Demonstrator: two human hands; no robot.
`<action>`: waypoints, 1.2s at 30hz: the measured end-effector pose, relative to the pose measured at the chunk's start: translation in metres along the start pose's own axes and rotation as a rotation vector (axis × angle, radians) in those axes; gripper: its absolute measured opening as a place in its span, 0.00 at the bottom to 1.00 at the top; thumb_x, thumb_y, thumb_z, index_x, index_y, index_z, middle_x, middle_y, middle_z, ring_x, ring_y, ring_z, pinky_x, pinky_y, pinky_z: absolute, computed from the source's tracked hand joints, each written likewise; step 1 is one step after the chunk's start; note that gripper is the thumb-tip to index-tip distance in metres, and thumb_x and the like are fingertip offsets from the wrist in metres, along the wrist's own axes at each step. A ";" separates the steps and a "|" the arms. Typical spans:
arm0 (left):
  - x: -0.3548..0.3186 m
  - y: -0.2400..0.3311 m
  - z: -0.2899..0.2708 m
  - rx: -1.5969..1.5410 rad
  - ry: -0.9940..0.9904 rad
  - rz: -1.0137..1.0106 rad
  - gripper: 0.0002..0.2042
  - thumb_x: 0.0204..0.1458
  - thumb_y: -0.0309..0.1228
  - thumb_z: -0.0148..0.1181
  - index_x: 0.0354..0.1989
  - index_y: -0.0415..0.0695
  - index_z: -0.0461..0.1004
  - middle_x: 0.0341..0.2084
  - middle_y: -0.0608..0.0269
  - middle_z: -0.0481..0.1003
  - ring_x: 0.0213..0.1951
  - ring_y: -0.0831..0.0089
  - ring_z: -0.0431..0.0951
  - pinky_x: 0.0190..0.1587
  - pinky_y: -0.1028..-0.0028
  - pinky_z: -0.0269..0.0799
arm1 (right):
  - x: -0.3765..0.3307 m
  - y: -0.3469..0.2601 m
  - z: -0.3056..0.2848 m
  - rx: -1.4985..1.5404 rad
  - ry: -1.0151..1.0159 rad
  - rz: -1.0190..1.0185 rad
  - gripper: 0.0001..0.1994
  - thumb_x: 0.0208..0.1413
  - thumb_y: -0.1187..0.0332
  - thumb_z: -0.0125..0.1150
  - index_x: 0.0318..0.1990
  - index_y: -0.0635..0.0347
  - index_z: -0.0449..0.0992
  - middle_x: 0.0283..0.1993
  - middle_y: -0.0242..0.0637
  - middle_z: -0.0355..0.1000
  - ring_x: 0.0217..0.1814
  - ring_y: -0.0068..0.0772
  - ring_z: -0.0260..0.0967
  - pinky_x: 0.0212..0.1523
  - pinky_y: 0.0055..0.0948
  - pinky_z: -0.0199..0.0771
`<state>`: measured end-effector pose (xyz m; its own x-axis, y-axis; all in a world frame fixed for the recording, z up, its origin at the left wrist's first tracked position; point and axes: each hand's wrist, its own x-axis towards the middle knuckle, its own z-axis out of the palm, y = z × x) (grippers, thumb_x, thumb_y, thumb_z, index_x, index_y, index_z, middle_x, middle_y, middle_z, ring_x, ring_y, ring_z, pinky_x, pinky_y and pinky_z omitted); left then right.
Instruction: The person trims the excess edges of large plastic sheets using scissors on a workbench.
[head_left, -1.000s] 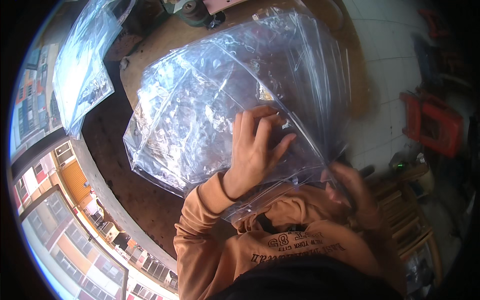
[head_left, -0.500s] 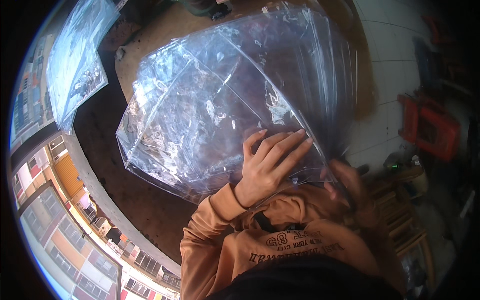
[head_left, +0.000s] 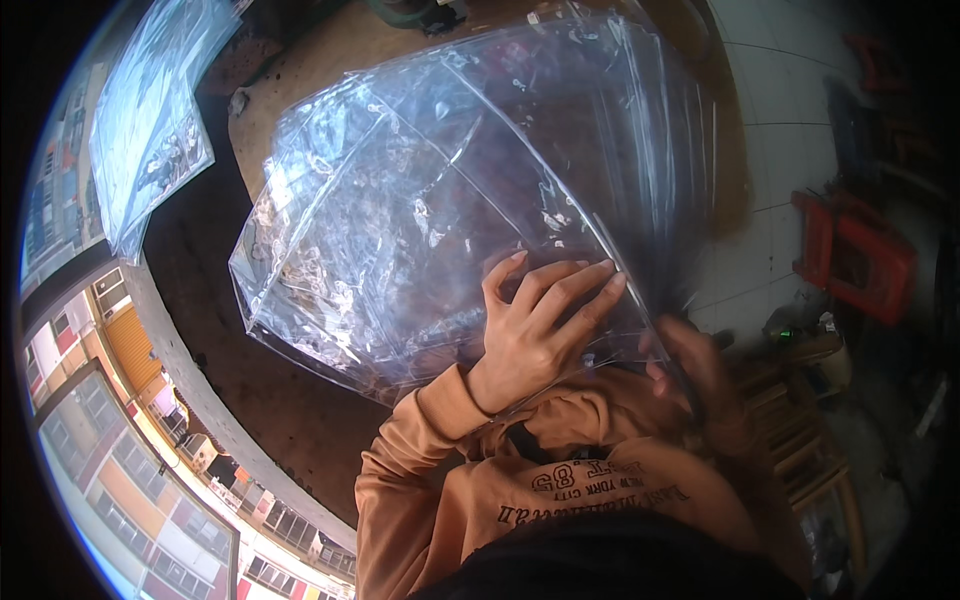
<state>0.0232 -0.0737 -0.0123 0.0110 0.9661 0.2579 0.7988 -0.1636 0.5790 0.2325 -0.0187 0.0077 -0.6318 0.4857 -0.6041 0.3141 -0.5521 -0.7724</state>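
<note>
A large, clear, glossy plastic sheet (head_left: pixel 400 230) with folds and seam-like lines spreads out in front of me. My left hand (head_left: pixel 545 330) lies on its near part with the fingers spread. Those fingertips reach a long straight edge (head_left: pixel 560 190) that slants down to the right. At the lower end of this edge, my right hand (head_left: pixel 690 360) is closed round a long slim dark thing (head_left: pixel 678 375), in line with the edge. Shadow and blur hide what kind of thing it is.
Another clear plastic piece (head_left: pixel 155 130) hangs at the upper left beside a window frame (head_left: pixel 65 290). A red plastic stool (head_left: pixel 860 250) stands at the right on white floor tiles (head_left: pixel 775 160). A wooden slatted seat (head_left: pixel 800 430) is close by my right arm.
A shiny straight length now shows along the edge by my left fingertips. The plastic's glints have shifted slightly. Both hands stay almost where they were.
</note>
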 end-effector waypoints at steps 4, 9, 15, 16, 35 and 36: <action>0.001 0.001 0.001 -0.007 0.001 -0.002 0.26 0.29 0.26 0.59 0.45 0.50 0.75 0.43 0.71 0.72 0.41 0.74 0.71 0.57 0.62 0.48 | -0.001 0.001 -0.001 -0.044 0.026 0.011 0.24 0.37 0.57 0.73 0.34 0.62 0.66 0.17 0.22 0.58 0.21 0.11 0.52 0.21 0.16 0.51; 0.002 0.001 -0.001 -0.018 0.009 -0.010 0.24 0.30 0.26 0.60 0.44 0.50 0.76 0.42 0.70 0.72 0.41 0.74 0.71 0.57 0.62 0.48 | -0.004 -0.005 0.000 -0.081 0.046 0.081 0.24 0.36 0.59 0.73 0.34 0.62 0.67 0.17 0.23 0.60 0.21 0.10 0.53 0.21 0.16 0.52; 0.001 0.006 -0.004 -0.045 0.033 -0.027 0.21 0.36 0.32 0.62 0.45 0.46 0.75 0.43 0.66 0.72 0.41 0.72 0.72 0.57 0.60 0.48 | -0.006 -0.022 0.009 0.025 0.033 0.168 0.25 0.38 0.55 0.72 0.35 0.63 0.67 0.20 0.23 0.63 0.23 0.10 0.56 0.24 0.13 0.55; 0.000 0.013 -0.005 -0.063 0.026 -0.061 0.22 0.37 0.35 0.62 0.46 0.45 0.74 0.44 0.64 0.71 0.42 0.71 0.72 0.57 0.60 0.47 | -0.007 -0.022 0.011 0.079 0.011 0.131 0.25 0.39 0.54 0.71 0.36 0.63 0.67 0.22 0.23 0.63 0.24 0.10 0.56 0.25 0.13 0.56; -0.014 0.063 -0.012 -0.107 0.007 -0.176 0.40 0.33 0.38 0.62 0.59 0.35 0.56 0.56 0.43 0.54 0.57 0.49 0.56 0.57 0.50 0.48 | -0.026 -0.048 0.026 0.224 -0.097 -0.111 0.25 0.47 0.53 0.64 0.42 0.65 0.64 0.29 0.25 0.62 0.32 0.12 0.58 0.32 0.14 0.59; -0.013 0.065 -0.013 -0.096 0.000 -0.177 0.39 0.33 0.38 0.61 0.58 0.35 0.57 0.56 0.43 0.54 0.57 0.49 0.56 0.56 0.52 0.49 | -0.027 -0.053 0.028 0.203 -0.088 -0.131 0.25 0.47 0.53 0.64 0.42 0.65 0.65 0.29 0.25 0.62 0.32 0.12 0.58 0.32 0.14 0.59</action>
<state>0.0668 -0.0999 0.0322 -0.1248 0.9814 0.1459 0.7273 -0.0095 0.6862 0.2132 -0.0216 0.0710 -0.7198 0.5062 -0.4751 0.0826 -0.6170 -0.7826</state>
